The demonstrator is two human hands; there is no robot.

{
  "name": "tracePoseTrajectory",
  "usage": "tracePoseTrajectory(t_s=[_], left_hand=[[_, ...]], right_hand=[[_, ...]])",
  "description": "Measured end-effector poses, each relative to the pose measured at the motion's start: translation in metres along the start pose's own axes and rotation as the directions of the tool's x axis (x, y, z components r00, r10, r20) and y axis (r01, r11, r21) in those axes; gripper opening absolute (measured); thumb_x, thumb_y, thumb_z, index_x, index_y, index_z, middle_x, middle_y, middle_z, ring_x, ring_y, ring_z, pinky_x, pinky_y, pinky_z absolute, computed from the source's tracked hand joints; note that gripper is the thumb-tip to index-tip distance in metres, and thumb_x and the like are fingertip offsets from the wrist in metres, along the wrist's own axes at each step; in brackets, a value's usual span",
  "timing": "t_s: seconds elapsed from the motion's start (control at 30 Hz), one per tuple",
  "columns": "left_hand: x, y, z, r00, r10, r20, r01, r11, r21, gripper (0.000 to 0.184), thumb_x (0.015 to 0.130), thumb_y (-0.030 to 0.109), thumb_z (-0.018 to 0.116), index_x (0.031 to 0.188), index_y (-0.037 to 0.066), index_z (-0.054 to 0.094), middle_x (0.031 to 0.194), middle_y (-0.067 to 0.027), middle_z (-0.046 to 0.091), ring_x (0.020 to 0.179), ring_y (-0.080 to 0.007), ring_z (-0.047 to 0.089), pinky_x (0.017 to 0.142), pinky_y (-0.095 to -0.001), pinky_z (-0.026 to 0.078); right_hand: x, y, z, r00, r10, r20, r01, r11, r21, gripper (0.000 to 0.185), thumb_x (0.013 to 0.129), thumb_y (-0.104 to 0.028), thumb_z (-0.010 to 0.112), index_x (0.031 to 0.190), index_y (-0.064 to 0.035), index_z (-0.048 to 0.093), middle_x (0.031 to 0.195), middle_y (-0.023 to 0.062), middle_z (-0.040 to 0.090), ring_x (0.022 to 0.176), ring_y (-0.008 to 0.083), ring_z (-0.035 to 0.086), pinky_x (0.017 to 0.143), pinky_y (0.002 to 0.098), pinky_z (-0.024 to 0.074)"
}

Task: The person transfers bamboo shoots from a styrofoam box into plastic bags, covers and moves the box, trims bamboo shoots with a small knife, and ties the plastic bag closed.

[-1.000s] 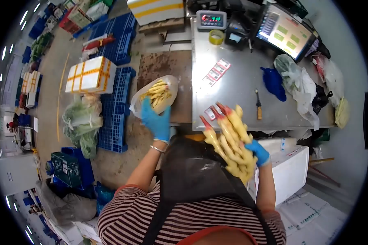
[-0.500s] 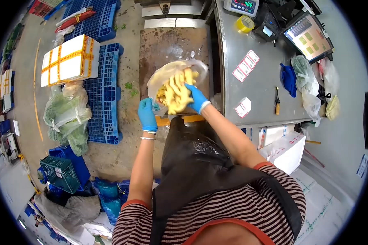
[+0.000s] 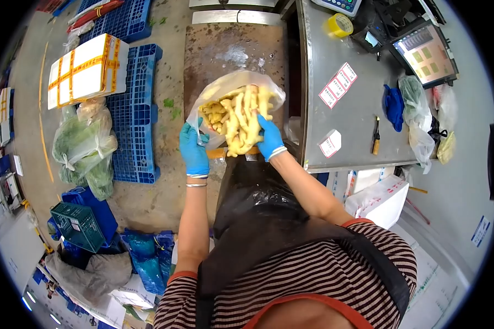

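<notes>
A large piece of ginger root (image 3: 242, 123), pale yellow with several knobbly fingers, is held over the mouth of a clear plastic bag (image 3: 223, 86). My right hand (image 3: 270, 139), in a blue glove, grips the ginger from its right side; some of its fingers are hidden behind the root. More ginger (image 3: 213, 115) lies inside the bag. On the left, my left hand (image 3: 194, 151), also gloved in blue, is closed on the near left edge of the bag. The bag is spread over a brown, wet-looking surface (image 3: 214, 46).
To the right, a steel table (image 3: 346, 131) carries labels (image 3: 338, 85), a wooden-handled tool (image 3: 376, 136), yellow tape (image 3: 339, 25), a screen (image 3: 424, 55) and plastic bags. On the left, blue pallets (image 3: 136, 120) stand beside a white foam box (image 3: 88, 71) and bagged greens (image 3: 82, 148).
The ginger piece, blurred before, is now sharper and slightly farther right. My left hand has closed on the bag's edge. The whole view has shifted slightly.
</notes>
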State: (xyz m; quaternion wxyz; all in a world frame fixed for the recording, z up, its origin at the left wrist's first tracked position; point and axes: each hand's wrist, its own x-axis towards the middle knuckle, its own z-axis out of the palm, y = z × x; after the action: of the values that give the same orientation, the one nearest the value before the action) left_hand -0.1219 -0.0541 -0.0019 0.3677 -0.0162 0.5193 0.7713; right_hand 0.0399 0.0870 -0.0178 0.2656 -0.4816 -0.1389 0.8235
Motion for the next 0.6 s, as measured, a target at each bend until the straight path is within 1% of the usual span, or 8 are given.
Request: tracePoseTrajectory(t_s=[0.13,0.2,0.27,0.33,0.37,0.47,0.5,0.6], left_hand=[[-0.032,0.004,0.025,0.992,-0.114,-0.046,0.117,0.991,0.068,0.042,0.100,0.016,0.049,0.138,0.001,0.042,0.127,-0.0107,0.058,0.081,-0.0096,0.059,0.069,-0.0251,0.052],[-0.040,0.004,0.030,0.999,-0.053,0.000,0.053,0.998,0.034,0.050,0.100,0.017,0.049,0.145,0.002,0.033,0.136,-0.0099,0.051,0.102,-0.0136,0.057,0.077,-0.0266,0.051],[-0.039,0.003,0.030,1.000,0.024,0.007,-0.025,0.999,0.049,0.053,0.100,0.015,0.048,0.147,0.003,0.028,0.140,-0.0099,0.047,0.114,-0.0162,0.054,0.083,-0.0285,0.050],[-0.031,0.008,0.031,0.997,0.075,-0.019,-0.075,0.997,-0.022,0.055,0.099,0.008,0.045,0.150,0.003,0.023,0.145,-0.0107,0.040,0.124,-0.0203,0.048,0.094,-0.0327,0.047],[-0.027,0.010,0.028,0.996,0.081,-0.024,-0.082,0.995,-0.049,0.056,0.099,0.007,0.044,0.150,0.004,0.023,0.146,-0.0109,0.039,0.126,-0.0213,0.047,0.095,-0.0335,0.047],[-0.026,0.019,0.022,0.998,0.062,-0.023,-0.064,0.993,-0.098,0.060,0.097,0.003,0.044,0.152,0.007,0.019,0.146,-0.0127,0.039,0.127,-0.0233,0.046,0.097,-0.0359,0.045],[-0.026,0.022,0.020,0.998,0.069,-0.008,-0.070,0.993,-0.092,0.061,0.097,0.003,0.044,0.152,0.008,0.019,0.146,-0.0131,0.039,0.126,-0.0233,0.047,0.098,-0.0362,0.045],[-0.019,0.024,0.012,0.998,0.051,0.021,-0.049,0.993,-0.105,0.062,0.097,0.004,0.045,0.153,0.008,0.018,0.143,-0.0135,0.041,0.123,-0.0230,0.048,0.097,-0.0358,0.045]], right_hand=[[0.020,0.005,-0.007,0.993,0.084,0.081,-0.103,0.955,0.277,0.049,0.097,-0.030,0.057,0.140,-0.0097,0.044,0.134,0.0088,0.053,0.118,0.0244,0.056,0.098,0.0417,0.0487],[0.048,0.023,0.005,0.975,0.132,0.181,-0.166,0.967,0.191,0.049,0.099,-0.038,0.051,0.140,-0.0126,0.041,0.134,0.0109,0.051,0.118,0.0272,0.055,0.101,0.0453,0.0470],[0.060,0.033,0.028,0.964,0.264,0.031,-0.262,0.963,-0.057,0.042,0.100,-0.035,0.050,0.134,-0.0115,0.046,0.127,0.0110,0.055,0.113,0.0273,0.057,0.097,0.0470,0.0498],[0.082,0.065,0.012,0.971,0.238,0.029,-0.226,0.949,-0.219,0.036,0.100,-0.034,0.049,0.127,-0.0103,0.049,0.119,0.0106,0.058,0.106,0.0280,0.060,0.090,0.0474,0.0534],[0.088,0.070,0.010,0.956,0.295,0.006,-0.286,0.931,-0.226,0.030,0.097,-0.022,0.050,0.123,-0.0058,0.052,0.119,0.0137,0.056,0.110,0.0330,0.056,0.088,0.0527,0.0531],[0.097,0.064,0.005,0.872,0.465,-0.150,-0.489,0.831,-0.265,0.024,0.094,-0.015,0.051,0.114,-0.0039,0.055,0.112,0.0156,0.057,0.103,0.0333,0.057,0.088,0.0545,0.0524],[0.084,0.053,0.015,0.891,0.416,-0.183,-0.450,0.863,-0.229,0.020,0.088,-0.010,0.050,0.105,-0.0019,0.057,0.103,0.0169,0.057,0.097,0.0321,0.057,0.085,0.0583,0.0508],[0.092,0.040,-0.010,0.880,0.348,-0.323,-0.426,0.879,-0.213,0.022,0.085,-0.009,0.049,0.103,0.0003,0.058,0.101,0.0159,0.058,0.094,0.0284,0.057,0.085,0.0495,0.0513]])
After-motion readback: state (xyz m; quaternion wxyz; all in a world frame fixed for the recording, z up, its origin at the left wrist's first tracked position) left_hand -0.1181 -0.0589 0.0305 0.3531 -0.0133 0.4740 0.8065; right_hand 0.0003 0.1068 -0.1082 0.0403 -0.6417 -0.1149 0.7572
